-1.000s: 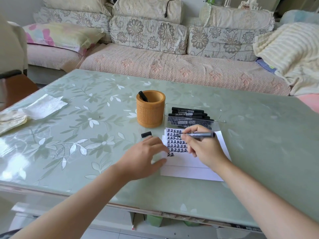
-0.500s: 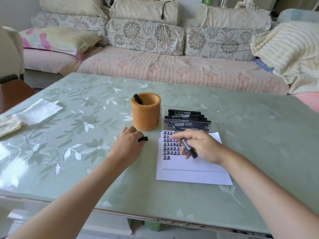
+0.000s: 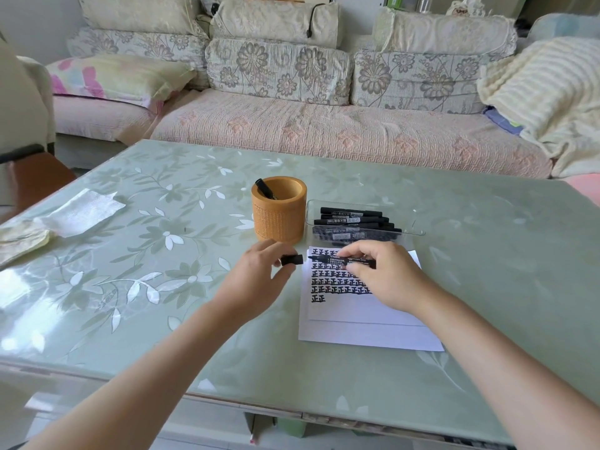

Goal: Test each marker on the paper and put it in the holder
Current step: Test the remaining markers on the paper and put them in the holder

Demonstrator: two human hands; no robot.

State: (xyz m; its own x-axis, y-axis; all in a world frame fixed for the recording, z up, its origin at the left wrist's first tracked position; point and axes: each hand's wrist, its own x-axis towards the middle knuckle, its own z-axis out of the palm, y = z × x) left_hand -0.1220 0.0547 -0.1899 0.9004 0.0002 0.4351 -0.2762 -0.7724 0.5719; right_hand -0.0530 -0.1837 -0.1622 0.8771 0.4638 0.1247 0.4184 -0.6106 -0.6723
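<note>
I pinch the marker [image 3: 344,260] level over the paper [image 3: 367,332] in my right hand [image 3: 383,274], its tip facing the cap [image 3: 292,260] pinched in my left hand [image 3: 259,280]. This one looks tested, with capping next. A single stored marker [image 3: 265,189] stands in the holder [image 3: 279,219], and several more wait in the clear tray [image 3: 407,219].

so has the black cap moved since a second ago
yes: the cap lay loose before the holder; now the left hand pinches it further right, at the marker tip
</note>
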